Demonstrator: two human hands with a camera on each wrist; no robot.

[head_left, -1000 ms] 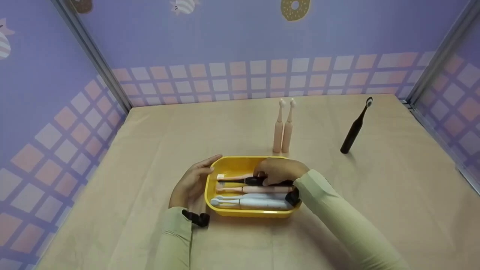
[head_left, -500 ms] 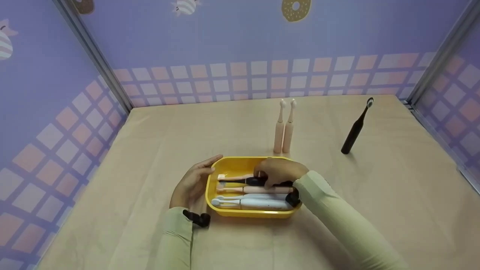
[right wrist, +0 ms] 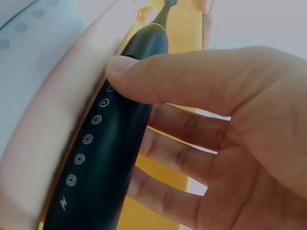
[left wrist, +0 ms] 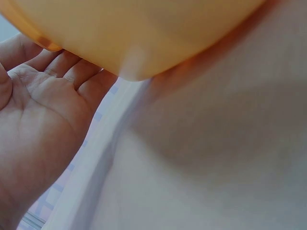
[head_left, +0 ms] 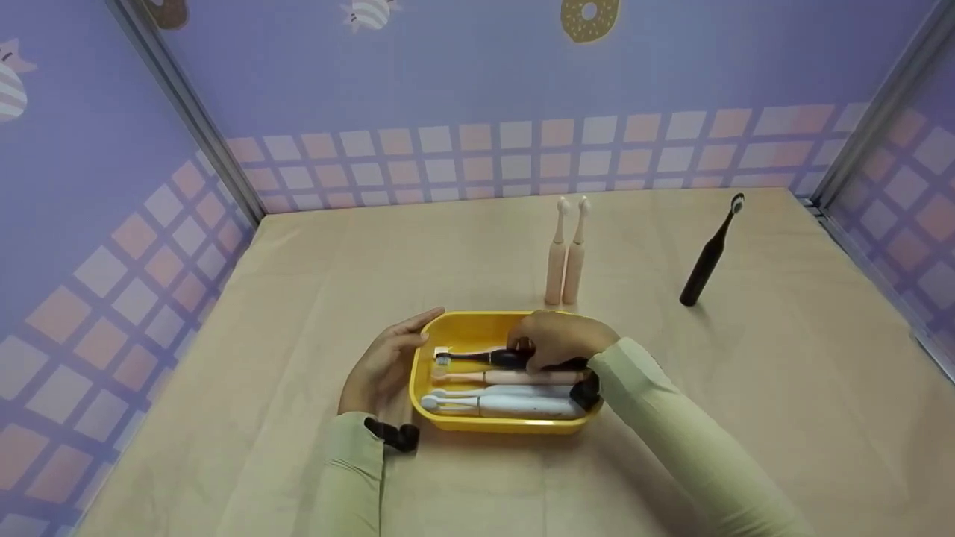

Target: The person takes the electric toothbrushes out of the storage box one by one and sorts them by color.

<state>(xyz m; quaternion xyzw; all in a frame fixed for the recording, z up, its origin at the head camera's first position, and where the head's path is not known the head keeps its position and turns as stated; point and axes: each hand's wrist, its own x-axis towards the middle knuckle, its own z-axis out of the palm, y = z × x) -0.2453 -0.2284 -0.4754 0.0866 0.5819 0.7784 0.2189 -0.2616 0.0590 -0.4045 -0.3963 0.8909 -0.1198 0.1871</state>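
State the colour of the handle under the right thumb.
The toothbrush handle is black with pale symbols, clearest in the right wrist view.

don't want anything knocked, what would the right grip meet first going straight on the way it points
Likely the inner wall of the yellow tray, toward its left end; the black toothbrush in the right grip would lead; depth is unclear.

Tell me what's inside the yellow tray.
Inside the tray: a black brush, pinched by the right hand, then a pink brush and white brushes nearer the person. The hand and wrist camera hide part of the right end; I can't see beneath them.
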